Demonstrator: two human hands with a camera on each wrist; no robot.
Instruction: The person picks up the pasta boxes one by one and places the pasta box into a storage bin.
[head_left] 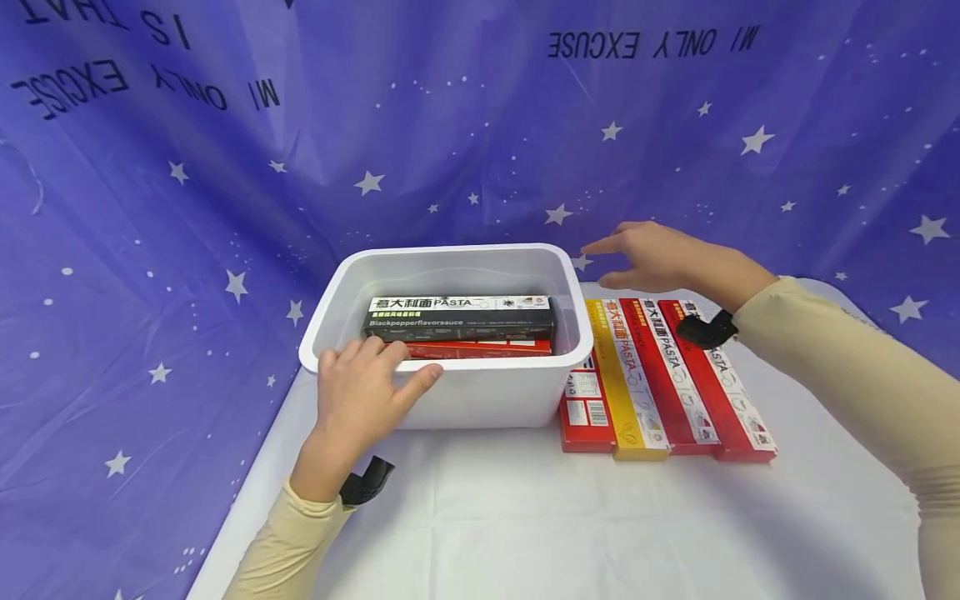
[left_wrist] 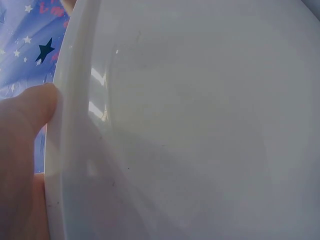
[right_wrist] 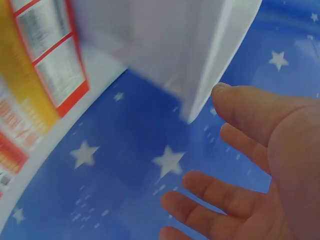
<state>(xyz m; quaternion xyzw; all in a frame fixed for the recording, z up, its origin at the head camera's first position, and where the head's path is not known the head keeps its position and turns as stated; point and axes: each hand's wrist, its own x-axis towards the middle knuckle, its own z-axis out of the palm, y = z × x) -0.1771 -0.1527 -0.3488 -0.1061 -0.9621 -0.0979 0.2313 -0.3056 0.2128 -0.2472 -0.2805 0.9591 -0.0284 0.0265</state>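
Observation:
A white plastic bin stands on the table. Inside it lies a black pasta box, labelled black pepper flavor sauce, and a red pasta box shows beside it. My left hand grips the bin's near left rim, fingers hooked over into the bin. In the left wrist view the thumb touches the rim's edge. My right hand is raised past the bin's far right corner with fingers spread and holds nothing. The right wrist view shows its fingers apart from the bin's rim.
Right of the bin, a yellow pasta box lies in a row with several red pasta boxes on the white tablecloth. One box is partly hidden by the bin. A purple star-patterned curtain hangs behind and along the left.

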